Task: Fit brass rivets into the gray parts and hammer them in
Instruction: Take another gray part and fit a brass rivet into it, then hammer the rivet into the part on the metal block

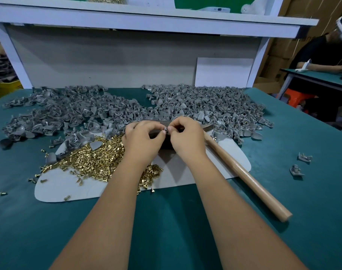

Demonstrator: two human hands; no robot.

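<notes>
My left hand [143, 137] and my right hand [185, 136] meet at the middle of the table, fingertips pinching one small gray part [165, 130] between them. Whether a rivet sits in it I cannot tell. A heap of brass rivets [92, 158] lies on a pale board [185, 172] just left of my left wrist. Gray parts lie in two big piles, one at the back left [65, 112] and one at the back right [215, 106]. A hammer with a wooden handle [250, 182] lies to the right of my right forearm, its head behind my hands.
The green table [166, 221] runs to the front. Two loose gray parts [300, 163] lie at the right. A white shelf frame [137, 22] stands behind the piles. Another person sits at a table at the far right [320, 57].
</notes>
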